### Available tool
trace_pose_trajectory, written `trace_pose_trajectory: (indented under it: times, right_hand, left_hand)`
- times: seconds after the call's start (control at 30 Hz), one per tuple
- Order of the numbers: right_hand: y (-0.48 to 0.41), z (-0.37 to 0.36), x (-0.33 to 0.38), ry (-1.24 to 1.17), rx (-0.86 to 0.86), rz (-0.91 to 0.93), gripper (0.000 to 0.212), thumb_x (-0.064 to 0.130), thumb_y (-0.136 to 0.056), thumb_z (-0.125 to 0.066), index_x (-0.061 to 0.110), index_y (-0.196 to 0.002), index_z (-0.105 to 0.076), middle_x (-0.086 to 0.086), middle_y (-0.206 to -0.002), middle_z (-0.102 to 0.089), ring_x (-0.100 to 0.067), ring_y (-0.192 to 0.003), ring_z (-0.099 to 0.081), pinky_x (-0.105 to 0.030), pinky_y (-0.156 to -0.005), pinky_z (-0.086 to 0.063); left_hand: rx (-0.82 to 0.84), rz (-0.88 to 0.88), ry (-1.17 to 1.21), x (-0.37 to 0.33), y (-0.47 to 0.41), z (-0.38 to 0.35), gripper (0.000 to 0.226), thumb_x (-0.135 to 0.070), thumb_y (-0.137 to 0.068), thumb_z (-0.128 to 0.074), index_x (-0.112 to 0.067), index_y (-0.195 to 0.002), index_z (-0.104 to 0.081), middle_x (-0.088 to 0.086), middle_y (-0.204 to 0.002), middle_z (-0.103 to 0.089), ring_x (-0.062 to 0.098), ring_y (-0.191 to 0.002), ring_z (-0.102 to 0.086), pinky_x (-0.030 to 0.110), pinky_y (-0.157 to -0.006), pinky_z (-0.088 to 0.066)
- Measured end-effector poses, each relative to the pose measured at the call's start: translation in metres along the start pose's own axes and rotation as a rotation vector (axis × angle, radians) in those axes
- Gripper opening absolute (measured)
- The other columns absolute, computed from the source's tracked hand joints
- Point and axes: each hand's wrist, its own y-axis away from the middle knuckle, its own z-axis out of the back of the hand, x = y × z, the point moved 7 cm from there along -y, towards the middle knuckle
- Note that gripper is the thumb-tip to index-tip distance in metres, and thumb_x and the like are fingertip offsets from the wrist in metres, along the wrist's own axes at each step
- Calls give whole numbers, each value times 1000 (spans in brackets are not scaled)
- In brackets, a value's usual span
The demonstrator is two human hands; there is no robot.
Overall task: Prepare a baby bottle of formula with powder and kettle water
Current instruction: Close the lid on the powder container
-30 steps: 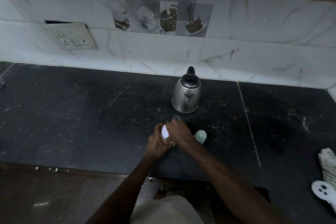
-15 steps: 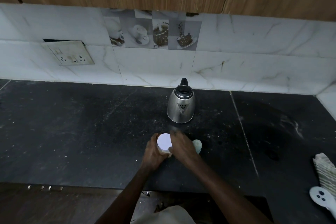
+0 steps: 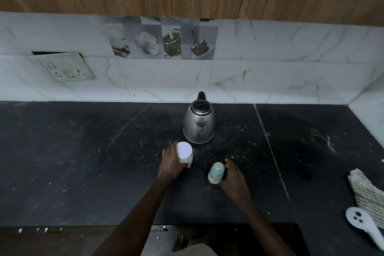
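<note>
Black stone counter (image 3: 83, 162), formula preparation. Left hand (image 3: 170, 165) wraps its fingers round the white-lidded powder jar (image 3: 184, 153), probably steadying it for opening. Right hand (image 3: 233, 175) touches the upright, capped baby bottle (image 3: 216, 172) toward the front edge; whether its fingers close cannot be told. Kettle (image 3: 199, 124) stands behind, near the back edge, within pouring reach.

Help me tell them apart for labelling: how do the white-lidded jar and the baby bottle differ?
The jar has a flat white lid; the baby bottle has a domed pale-green cap. The jar looks wider than the baby bottle. The left hand grips the jar, while the right hand holds the baby bottle. Both are closed and in front of the kettle.
</note>
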Motion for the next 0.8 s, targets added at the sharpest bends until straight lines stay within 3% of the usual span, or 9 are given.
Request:
trace_pose_trajectory:
  times: [0.13, 0.33, 0.8]
  right_hand:
    - [1, -13, 1, -27, 1, 19, 92, -1, -78, -80, 8, -159, -37, -15, -157, -48, -32, -144, -49, -33, -117, -35]
    - [-3, -19, 1, -25, -40, 16, 89, 1, -79, -82, 10, -157, -40, -14, -154, -51, -30, -141, -51, -33, -116, -37]
    - [-47, -25, 16, -23, -106, 26, 74, 5, -82, -79, 8, -150, -49, -15, -143, -62, -34, -130, -61, -42, -109, -48]
  left_hand:
    - [28, -16, -10, -6, -13, -5, 105, -35, -65, -93, -20, -152, -36, 9, -151, -47, 34, -138, -41, 47, -102, -48]
    - [21, -23, 39, -8, -19, -8, 102, -26, -72, -92, -16, -156, -35, 13, -156, -39, 34, -142, -39, 45, -111, -42]
    - [1, -40, 54, -3, -31, -9, 98, -18, -69, -92, -15, -151, -41, 16, -147, -47, 33, -134, -49, 34, -105, -43]
